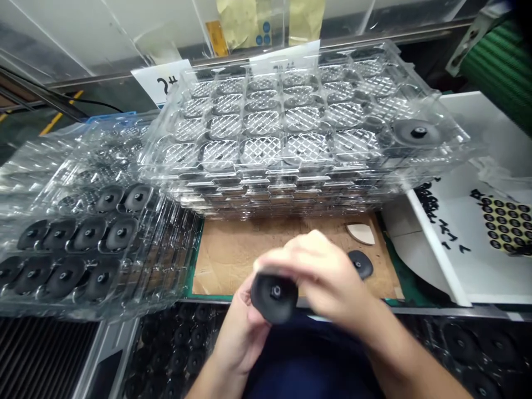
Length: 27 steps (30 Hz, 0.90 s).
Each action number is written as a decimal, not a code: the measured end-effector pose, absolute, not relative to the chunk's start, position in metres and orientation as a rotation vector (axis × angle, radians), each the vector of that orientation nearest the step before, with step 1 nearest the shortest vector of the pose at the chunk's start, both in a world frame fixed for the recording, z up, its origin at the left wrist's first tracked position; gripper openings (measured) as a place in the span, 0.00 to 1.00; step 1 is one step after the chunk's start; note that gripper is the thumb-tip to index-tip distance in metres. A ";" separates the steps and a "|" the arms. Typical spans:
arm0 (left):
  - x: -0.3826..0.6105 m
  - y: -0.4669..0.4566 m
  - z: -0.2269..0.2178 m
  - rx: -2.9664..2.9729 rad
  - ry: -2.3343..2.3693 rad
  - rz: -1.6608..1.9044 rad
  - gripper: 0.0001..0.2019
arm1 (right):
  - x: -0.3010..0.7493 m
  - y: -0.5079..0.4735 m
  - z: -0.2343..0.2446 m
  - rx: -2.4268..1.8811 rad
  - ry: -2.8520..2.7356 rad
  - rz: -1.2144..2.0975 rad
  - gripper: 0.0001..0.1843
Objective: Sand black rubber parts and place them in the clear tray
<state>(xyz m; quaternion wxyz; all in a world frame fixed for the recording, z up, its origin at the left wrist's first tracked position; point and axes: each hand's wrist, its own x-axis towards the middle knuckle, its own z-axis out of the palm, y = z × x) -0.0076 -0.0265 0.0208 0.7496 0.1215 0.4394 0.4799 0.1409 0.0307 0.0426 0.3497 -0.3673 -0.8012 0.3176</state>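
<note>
Far left: clear tray (83, 299) w/ black discs in pockets. Centre back: stack of clear trays (291, 166), one disc (418, 133) at its right end. Front centre: left hand (243, 332) & right hand (328, 277) both closed on a black disc (274, 296), held just above cardboard (233, 249). Loose disc (361, 263) on cardboard just right. White board (477, 244) far right.

Your tabletop (405, 280) carries a brown cardboard sheet (233, 249) at its near edge. Behind that sheet stands a stack of clear blister trays (291, 138); left of it another tray stack (83, 233) holding black discs; on it, one loose black disc (361, 264).
</note>
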 end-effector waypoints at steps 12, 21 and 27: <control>-0.015 -0.026 0.013 0.202 0.916 1.101 0.32 | 0.154 -0.006 -0.050 -1.462 -1.916 1.078 0.13; -0.009 -0.026 0.013 0.226 0.933 1.079 0.28 | 0.130 0.002 0.059 -0.978 -1.925 0.922 0.12; -0.006 -0.028 0.010 0.200 0.909 1.073 0.23 | 0.124 0.006 0.052 -1.089 -1.981 0.814 0.12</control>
